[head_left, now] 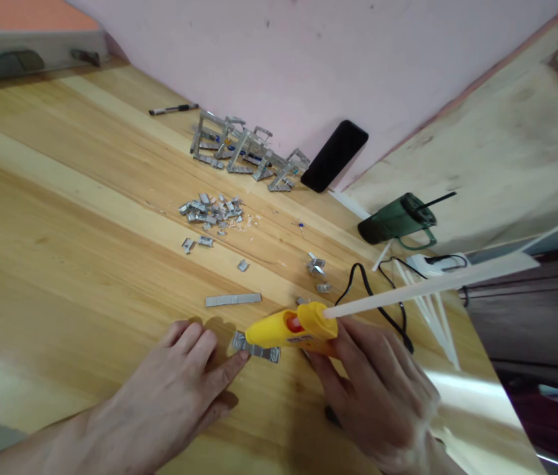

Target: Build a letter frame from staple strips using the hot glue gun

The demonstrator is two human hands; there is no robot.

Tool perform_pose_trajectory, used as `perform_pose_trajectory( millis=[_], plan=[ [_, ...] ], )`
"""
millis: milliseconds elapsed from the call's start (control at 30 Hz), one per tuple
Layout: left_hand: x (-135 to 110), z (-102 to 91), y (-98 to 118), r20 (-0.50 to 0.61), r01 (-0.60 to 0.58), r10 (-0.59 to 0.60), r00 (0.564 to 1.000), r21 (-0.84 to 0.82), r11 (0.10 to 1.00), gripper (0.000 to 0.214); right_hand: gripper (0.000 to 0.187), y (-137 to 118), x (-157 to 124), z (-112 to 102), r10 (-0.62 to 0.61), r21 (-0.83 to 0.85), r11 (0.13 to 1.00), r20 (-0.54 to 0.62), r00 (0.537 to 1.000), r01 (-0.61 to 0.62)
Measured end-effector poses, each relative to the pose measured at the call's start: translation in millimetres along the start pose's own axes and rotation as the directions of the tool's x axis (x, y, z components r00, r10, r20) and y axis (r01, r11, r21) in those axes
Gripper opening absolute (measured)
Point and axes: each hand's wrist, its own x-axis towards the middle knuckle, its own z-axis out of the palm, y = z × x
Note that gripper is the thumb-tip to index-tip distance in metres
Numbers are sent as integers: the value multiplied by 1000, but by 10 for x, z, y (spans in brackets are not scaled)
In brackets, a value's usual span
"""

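The loosely open left hand touches the short silver-grey strip, crosswise on its right, inward from the wooden table's right edge; the right hand grips the yellow plastic glue gun.

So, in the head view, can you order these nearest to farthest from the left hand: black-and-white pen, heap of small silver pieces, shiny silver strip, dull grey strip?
1. Shiny silver strip: touching the left hand, on its right.
2. Dull grey strip: just beyond, slightly right.
3. Heap of small silver pieces: well past both strips.
4. Black-and-white pen: farthest, near the pink wall.
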Motion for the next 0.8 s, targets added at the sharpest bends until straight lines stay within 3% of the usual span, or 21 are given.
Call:
perform_pose_trajectory(
  millis=[800],
  plan=[
    [13, -4, -7, -24, -5, 5, 1000, -10, 1000, 51, 18, -16, 5, -15, -23, 18, 1000, 15, 1000, 23]
  ],
)
